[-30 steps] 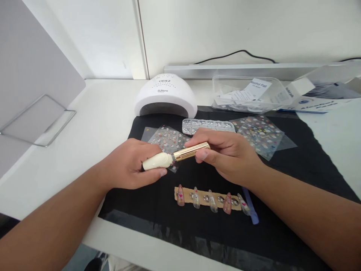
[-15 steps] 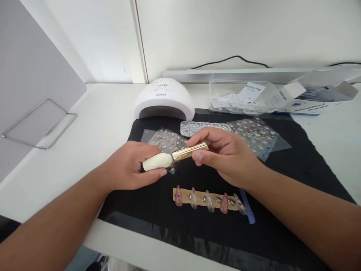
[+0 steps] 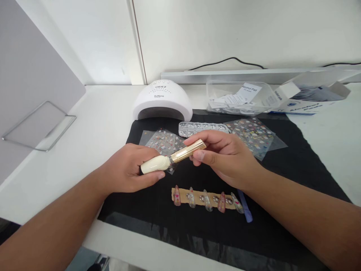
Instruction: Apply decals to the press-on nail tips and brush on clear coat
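Observation:
My left hand (image 3: 134, 165) is closed around a cream-coloured nail polish bottle (image 3: 155, 165), held tilted above the black mat. Between the thumb and fingers of my right hand (image 3: 222, 154) is the bottle's ribbed gold cap (image 3: 188, 150). Cap and bottle line up, meeting at the bottle's neck; whether the cap is fully screwed on I cannot tell. Below the hands lies a tan strip (image 3: 184, 196) bearing several pointed false nails (image 3: 208, 200), some pink, some clear with small decorations. A blue-purple stick (image 3: 246, 209) rests at the strip's right end.
A white nail lamp (image 3: 163, 99) stands at the back of the black mat (image 3: 141, 214). Sticker sheets (image 3: 251, 135) flank a clear compartment case (image 3: 203, 127). Behind are a plastic tub (image 3: 225, 107) of alcohol pads and an opened box (image 3: 307, 105). A metal wire frame (image 3: 39, 126) is at left.
The view has shifted slightly. Both hands keep their hold on the bottle and cap, and the cap end tips up a little more.

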`<state>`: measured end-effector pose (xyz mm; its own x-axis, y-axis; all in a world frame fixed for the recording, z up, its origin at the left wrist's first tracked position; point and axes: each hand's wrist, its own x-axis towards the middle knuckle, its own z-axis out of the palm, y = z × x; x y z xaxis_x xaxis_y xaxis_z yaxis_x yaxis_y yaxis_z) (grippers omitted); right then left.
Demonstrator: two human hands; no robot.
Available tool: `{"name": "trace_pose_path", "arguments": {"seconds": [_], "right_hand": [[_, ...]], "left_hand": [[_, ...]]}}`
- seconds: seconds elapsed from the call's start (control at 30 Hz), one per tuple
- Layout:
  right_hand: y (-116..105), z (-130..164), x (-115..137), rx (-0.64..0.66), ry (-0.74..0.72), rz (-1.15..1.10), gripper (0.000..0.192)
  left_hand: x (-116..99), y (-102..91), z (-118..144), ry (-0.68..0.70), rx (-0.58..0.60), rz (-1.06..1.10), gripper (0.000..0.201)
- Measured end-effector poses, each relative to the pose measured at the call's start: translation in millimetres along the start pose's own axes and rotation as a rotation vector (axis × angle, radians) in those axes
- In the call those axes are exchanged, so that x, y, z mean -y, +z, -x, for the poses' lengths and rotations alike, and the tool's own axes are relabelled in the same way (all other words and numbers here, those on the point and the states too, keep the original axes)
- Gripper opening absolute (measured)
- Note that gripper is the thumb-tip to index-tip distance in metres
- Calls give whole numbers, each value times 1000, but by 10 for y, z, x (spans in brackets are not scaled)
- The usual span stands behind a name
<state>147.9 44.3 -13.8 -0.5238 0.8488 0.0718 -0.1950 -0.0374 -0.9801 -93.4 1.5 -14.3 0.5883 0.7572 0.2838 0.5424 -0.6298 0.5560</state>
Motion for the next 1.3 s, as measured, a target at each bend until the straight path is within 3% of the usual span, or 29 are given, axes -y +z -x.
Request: {"name": "trace_pose_path", "arguments": {"seconds": [0.23, 0.33, 0.63, 0.87, 1.03, 1.3], "right_hand": [[-1, -7, -3, 17, -25, 70, 11], [-26, -16, -12, -41, -72, 30, 11], [-145, -38, -25, -198, -168, 0, 34], [-92, 5, 1, 68, 16, 86, 37], [-75, 23, -17, 232, -9, 227, 34], [-84, 15, -52, 174, 16, 349, 37]], "left_hand": [[8, 19, 3, 18, -3, -16, 19], [24, 9, 12, 29, -1, -32, 20], [101, -74, 28, 106, 29, -1, 20], [73, -106, 14, 11, -18, -11, 15], [89, -93, 28, -15, -13, -28, 17], [66, -106, 13, 13, -36, -52, 7]]}}
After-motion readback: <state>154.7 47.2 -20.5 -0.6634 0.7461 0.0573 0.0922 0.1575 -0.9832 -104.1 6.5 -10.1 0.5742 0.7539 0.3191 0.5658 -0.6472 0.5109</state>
